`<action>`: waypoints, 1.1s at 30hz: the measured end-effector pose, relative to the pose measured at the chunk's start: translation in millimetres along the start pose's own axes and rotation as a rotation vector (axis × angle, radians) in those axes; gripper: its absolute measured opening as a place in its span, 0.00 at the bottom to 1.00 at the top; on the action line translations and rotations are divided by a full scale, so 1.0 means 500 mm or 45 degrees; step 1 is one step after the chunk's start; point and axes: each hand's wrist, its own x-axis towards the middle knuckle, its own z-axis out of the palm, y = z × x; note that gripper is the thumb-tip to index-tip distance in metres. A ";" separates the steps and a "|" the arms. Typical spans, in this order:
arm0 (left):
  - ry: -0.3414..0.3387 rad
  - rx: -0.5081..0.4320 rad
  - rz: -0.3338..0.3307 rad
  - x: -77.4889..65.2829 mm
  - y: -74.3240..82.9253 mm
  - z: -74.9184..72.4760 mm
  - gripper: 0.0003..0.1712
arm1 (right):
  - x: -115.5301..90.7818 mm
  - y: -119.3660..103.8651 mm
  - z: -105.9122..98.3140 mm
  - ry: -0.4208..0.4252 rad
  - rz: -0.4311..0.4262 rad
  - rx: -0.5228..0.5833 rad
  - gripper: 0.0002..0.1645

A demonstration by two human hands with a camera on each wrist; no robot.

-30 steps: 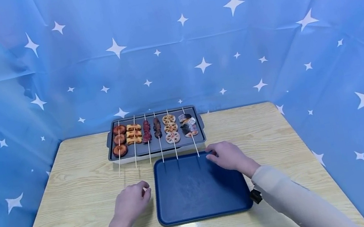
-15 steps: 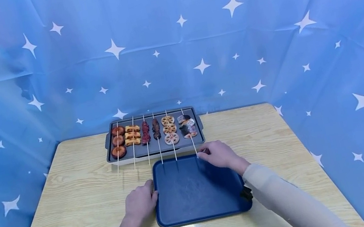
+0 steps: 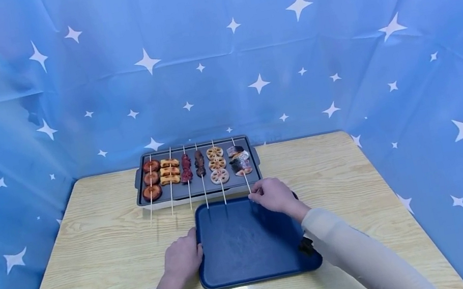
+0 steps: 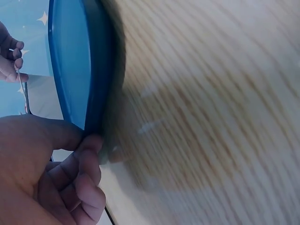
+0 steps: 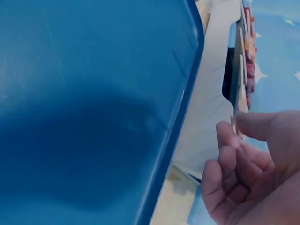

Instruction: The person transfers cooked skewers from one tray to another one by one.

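My left hand (image 3: 181,257) grips the left rim of a blue rectangular tray (image 3: 250,249) lying on the table. In the left wrist view, thumb and index finger (image 4: 91,143) meet on the tray's rim. Beyond the tray's far edge, my right hand (image 3: 274,196) pinches the bare stick end of the rightmost skewer, a fish skewer (image 3: 240,163). Its fish pieces rest on a dark grill pan (image 3: 254,167). In the right wrist view, thumb and fingertips (image 5: 228,133) come together at the stick, with the other fingers curled beneath.
Left of the fish lie a lotus root skewer (image 3: 217,164), two dark red meat skewers, a yellow skewer (image 3: 169,172) and a round brown-slice skewer (image 3: 150,179). Their sticks overhang the pan's near edge. A starry blue curtain (image 3: 220,79) surrounds the wooden table (image 3: 102,229).
My left hand has moved right and taken hold of the tray's rim. My right hand has moved left and pinched the fish skewer's stick.
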 end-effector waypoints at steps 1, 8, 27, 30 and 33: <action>0.001 0.000 0.003 0.000 0.000 0.000 0.23 | 0.001 -0.001 0.001 -0.005 0.009 0.006 0.10; -0.002 0.008 0.010 -0.001 0.000 0.000 0.24 | 0.009 -0.002 0.008 -0.060 0.075 0.073 0.10; 0.095 0.068 0.085 0.002 0.005 0.001 0.27 | 0.009 0.004 0.001 -0.081 0.183 0.201 0.07; 0.127 0.109 0.115 0.006 0.003 0.003 0.29 | 0.005 0.003 -0.001 -0.078 0.190 0.206 0.07; 0.145 0.141 0.119 0.007 0.001 0.004 0.29 | 0.001 0.002 -0.003 -0.082 0.187 0.205 0.07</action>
